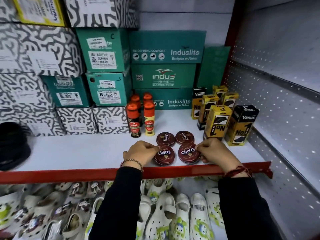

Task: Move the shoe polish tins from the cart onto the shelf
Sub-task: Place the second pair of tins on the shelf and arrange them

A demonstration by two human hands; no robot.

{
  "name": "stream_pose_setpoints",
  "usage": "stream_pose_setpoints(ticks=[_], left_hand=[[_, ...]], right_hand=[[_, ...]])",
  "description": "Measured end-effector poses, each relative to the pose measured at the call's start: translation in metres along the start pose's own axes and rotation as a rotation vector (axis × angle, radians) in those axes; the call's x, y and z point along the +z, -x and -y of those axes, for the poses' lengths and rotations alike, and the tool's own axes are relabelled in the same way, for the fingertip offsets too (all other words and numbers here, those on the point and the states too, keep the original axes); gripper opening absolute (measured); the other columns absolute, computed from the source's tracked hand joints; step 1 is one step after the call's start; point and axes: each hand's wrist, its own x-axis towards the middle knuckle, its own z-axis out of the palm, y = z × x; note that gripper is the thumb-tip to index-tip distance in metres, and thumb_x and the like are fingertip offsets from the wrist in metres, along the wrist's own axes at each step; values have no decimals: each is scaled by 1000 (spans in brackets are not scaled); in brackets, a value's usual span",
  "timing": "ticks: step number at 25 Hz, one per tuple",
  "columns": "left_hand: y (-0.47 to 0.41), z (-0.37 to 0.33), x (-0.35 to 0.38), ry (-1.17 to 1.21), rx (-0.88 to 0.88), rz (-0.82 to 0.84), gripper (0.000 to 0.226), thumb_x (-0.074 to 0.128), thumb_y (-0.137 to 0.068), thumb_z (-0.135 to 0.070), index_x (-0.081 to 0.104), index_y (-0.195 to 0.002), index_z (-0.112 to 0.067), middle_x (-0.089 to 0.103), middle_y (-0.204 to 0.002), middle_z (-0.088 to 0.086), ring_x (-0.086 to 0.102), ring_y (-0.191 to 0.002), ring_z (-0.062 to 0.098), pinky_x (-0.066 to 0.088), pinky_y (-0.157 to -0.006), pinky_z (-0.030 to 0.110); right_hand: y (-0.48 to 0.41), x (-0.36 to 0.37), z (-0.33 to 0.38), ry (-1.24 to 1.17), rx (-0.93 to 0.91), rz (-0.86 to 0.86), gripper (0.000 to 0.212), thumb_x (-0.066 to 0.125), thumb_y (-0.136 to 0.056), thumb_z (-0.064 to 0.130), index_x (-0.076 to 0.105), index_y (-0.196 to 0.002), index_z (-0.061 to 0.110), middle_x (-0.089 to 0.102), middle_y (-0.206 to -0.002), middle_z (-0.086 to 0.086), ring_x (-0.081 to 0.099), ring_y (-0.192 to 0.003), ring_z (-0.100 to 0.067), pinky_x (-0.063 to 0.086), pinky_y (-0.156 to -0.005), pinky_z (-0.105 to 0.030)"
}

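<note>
Maroon front tins lie between your hands, left hand and right hand each pinching its outer rim.

You wear long black sleeves on both arms. Behind your left hand fingers, a beaded bracelet circles the wrist; behind your right hand fingers, a red thread band wraps the wrist.

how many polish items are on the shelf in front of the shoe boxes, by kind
Round Cherry tins: 4, with the left hand and right hand each touching a front one
Orange-capped bottles: 4
Yellow and black Venus cartons: 7 visible
Total: 15
</note>
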Motion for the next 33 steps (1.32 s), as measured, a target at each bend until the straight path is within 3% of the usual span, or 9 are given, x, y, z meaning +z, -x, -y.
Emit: stream_pose_setpoints(ticks=[5,8,14,17,19,22,24,27,33], left_hand=[[4,-6,5,1,32,66,34,68,-81,-49,79,-99,-22,78,-101,10,69,-100,27,49,-88,30],[6,-6,5,-19,32,41,31,71,-78,-47,80,-97,-24,78,-97,6,71,-98,24,51,-88,30],[10,-8,8,-76,61,30,23,74,-75,-45,80,-91,-29,78,-102,-4,70,-100,18,55,-95,34],[12,-10,6,-132,77,3,22,70,-78,-45,77,-95,-32,75,-109,-3,67,-106,20,53,-97,36],[14,-13,6,-134,178,-38,28,64,-85,-33,71,-112,-28,68,-125,1,61,-118,22,49,-104,37],[9,-20,13,-227,382,72,54,50,-90,-6,48,-143,-17,39,-156,5,36,-146,22,28,-122,37],[6,-27,19,-340,401,181,65,44,-87,3,36,-150,-15,26,-163,5,21,-152,23,19,-126,39],[7,-26,24,-334,368,196,67,44,-87,1,35,-151,-17,31,-161,6,30,-149,23,24,-124,35],[9,-18,22,-288,384,93,53,46,-89,-3,55,-139,-21,66,-127,19,63,-115,35,49,-105,37]], right_hand=[[3,-3,-2,87,-30,25,14,66,-87,20,74,-75,17,62,-61,7,57,-58,-8,50,-67,-26],[6,-4,-3,21,-28,33,3,75,-80,18,73,-78,20,70,-74,1,59,-60,-9,54,-73,-30],[10,-12,-4,55,-40,97,21,76,-78,13,76,-99,15,74,-86,-4,62,-65,-10,50,-59,-17],[11,-12,-5,49,-63,79,26,72,-81,13,73,-107,14,75,-102,-9,66,-80,-17,50,-76,-25],[13,-8,-2,84,-190,29,35,60,-90,11,65,-124,14,69,-121,-8,65,-106,-19,45,-90,-23],[8,3,8,232,-374,116,56,44,-92,2,44,-146,15,45,-153,-5,43,-140,-21,34,-112,-26],[1,14,12,352,-378,231,65,41,-89,0,34,-152,15,28,-163,-5,23,-152,-21,16,-125,-37],[-3,21,10,443,-356,262,68,43,-87,2,33,-153,17,24,-164,-3,18,-154,-21,6,-126,-48],[2,13,3,407,-447,75,49,53,-83,4,68,-124,26,66,-134,5,53,-134,-17,36,-116,-43]])
